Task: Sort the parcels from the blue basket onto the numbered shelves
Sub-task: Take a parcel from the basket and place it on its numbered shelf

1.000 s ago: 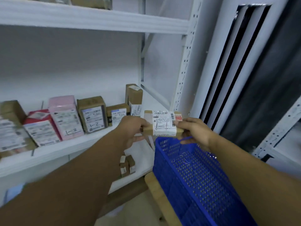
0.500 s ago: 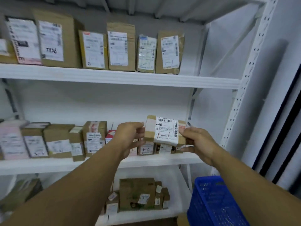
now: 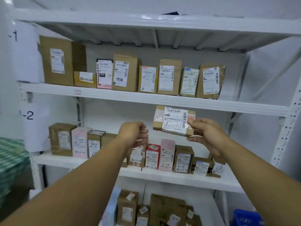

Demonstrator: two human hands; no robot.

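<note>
- Single-point hold: the right hand pinches the parcel by its right end only, thumb on the label face and fingers underneath. The long unsupported left end could pivot down and pull the parcel free.
- No backup support: the left hand hangs just left of the parcel without touching it, fingers loosely curled and holding nothing. It is not placed to catch a slip.
- Slick surface: clear tape covers part of the label, which likely reduces grip at the pinch.
- Collision hazard: the parcel is held in the air in front of the shelving, its top edge level with the front lip of the upper shelf. Raising it without clearing the lip could knock it loose.
- Domino hazard: upright boxes crowd the middle shelf below; a dropped or forced parcel could topple them.
- Mis-sort: the handwritten mark on the label is not legible, so the matching shelf sign, "-1" or "-2", should be confirmed first.
</note>
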